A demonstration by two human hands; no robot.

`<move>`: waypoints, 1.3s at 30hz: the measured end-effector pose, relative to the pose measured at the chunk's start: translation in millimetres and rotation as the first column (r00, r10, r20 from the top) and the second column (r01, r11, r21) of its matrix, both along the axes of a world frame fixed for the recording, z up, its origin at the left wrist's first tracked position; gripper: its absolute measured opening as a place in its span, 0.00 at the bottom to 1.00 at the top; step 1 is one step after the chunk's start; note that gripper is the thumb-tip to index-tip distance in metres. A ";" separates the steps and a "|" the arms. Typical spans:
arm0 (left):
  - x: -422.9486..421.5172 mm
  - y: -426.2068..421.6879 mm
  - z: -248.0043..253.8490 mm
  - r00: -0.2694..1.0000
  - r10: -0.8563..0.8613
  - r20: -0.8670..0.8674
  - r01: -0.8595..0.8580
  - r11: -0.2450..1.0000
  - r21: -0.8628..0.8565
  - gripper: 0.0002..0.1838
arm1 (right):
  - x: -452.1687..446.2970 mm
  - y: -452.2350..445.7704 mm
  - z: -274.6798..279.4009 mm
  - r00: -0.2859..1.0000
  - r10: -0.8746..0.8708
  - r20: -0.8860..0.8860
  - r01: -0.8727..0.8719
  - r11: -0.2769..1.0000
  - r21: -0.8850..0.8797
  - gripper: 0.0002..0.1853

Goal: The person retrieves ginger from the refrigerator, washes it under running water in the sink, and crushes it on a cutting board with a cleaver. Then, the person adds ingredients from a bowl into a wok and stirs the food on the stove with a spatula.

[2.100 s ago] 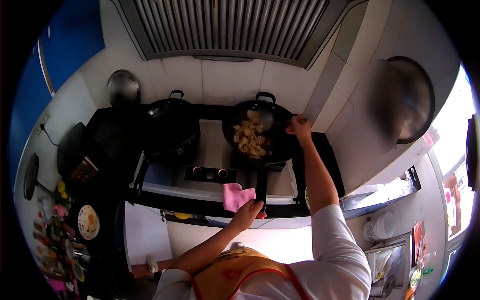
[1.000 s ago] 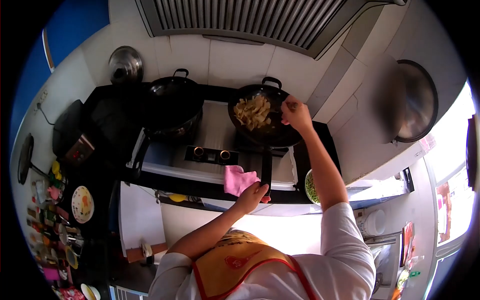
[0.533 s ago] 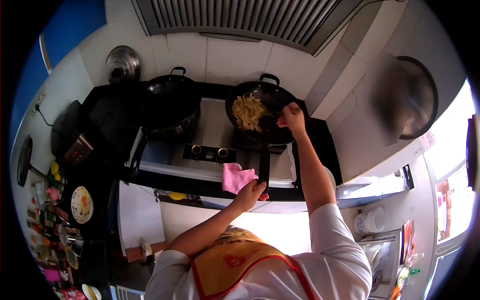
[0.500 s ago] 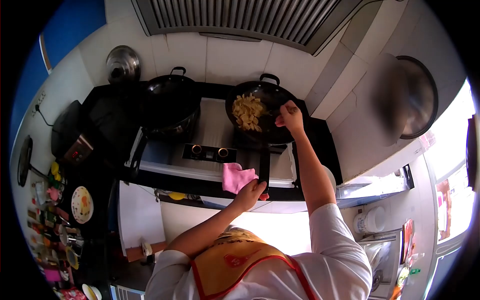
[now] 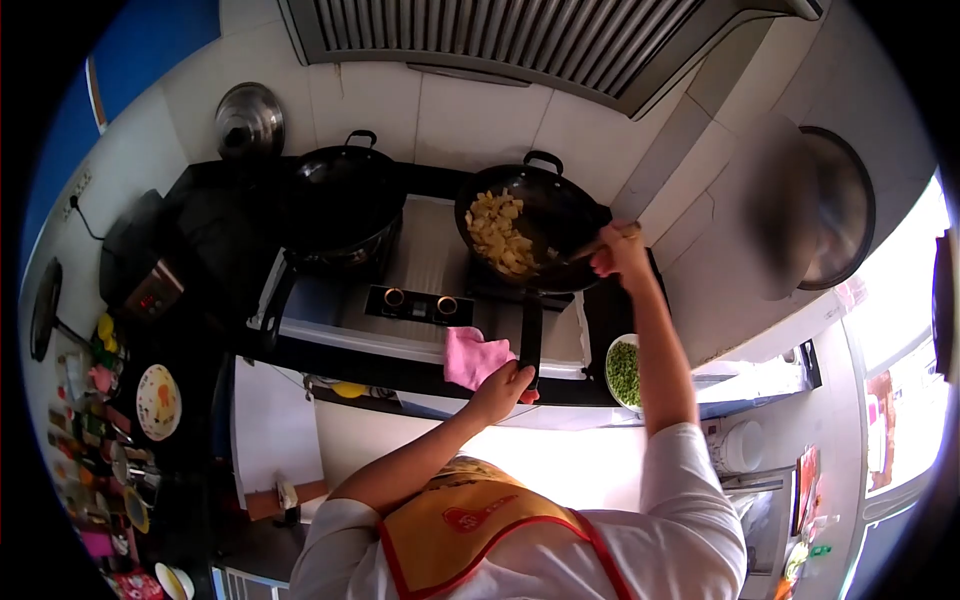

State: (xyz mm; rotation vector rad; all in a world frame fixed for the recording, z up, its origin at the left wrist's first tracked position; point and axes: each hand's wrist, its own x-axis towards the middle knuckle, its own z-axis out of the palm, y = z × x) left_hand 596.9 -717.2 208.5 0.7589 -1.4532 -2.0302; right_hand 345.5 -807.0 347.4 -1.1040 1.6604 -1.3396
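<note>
My left hand (image 5: 503, 391) is closed around the lower end of the long black handle (image 5: 532, 335) of the right wok (image 5: 550, 210). A pink cloth (image 5: 475, 357) lies against that hand. Pale yellow chopped pieces of food (image 5: 500, 235) sit in the left half of the wok. At the wok's right rim, my right hand (image 5: 625, 258) grips a spatula (image 5: 588, 250), its light handle end showing above the fist. The spatula's dark blade is hard to make out inside the wok. Below my right forearm stands a white bowl of chopped greens (image 5: 624, 375).
A second black wok (image 5: 345, 200) sits on the left burner of the stove (image 5: 430, 245). Metal lids lean at the left (image 5: 250, 120) and right walls. A range hood (image 5: 520, 45) hangs above. On the left counter are a patterned plate (image 5: 158, 402) and several jars.
My right hand has moved right and down with the spatula, from over the wok to its rim. Food has spread toward the near side. The bowl of greens has come out from behind my arm.
</note>
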 end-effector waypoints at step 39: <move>5.6 -2.2 6.5 0.998 -0.039 0.054 0.041 0.998 -0.040 0.18 | 63.1 61.5 67.7 0.574 0.236 -0.784 -0.473 0.877 -0.082 0.06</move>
